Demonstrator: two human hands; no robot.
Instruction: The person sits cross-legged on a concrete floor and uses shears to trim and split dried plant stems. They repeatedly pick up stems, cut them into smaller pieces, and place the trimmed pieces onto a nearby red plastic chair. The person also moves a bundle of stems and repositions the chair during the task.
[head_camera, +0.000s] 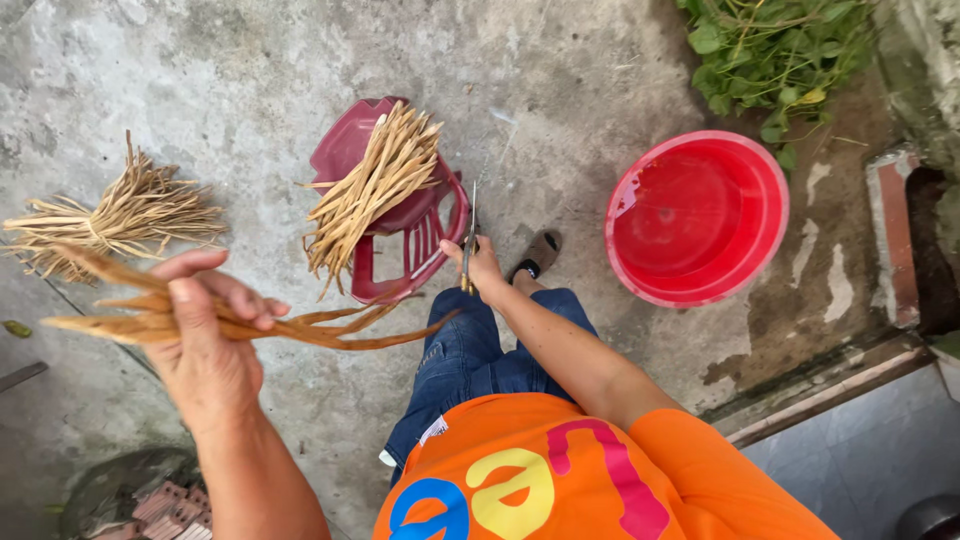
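My left hand (205, 335) is raised at the left and grips a small bunch of long tan plant stalks (330, 332) that lies sideways across the view. My right hand (482, 265) rests near my knee in blue jeans and holds a pair of scissors (470, 235) with the blades pointing away from me. Just beyond the scissors stands a small maroon plastic stool (425, 225) with a pile of the same tan stalks (370, 190) lying on it. Another bundle of stalks (120, 215) lies on the concrete ground at the left.
A red plastic basin (697, 215) sits on the ground at the right. Green leafy plants (770, 45) grow at the top right beside a brick-edged drain (895, 230). My sandalled foot (538, 255) shows past the knee. Tiled floor (860, 460) lies at the lower right.
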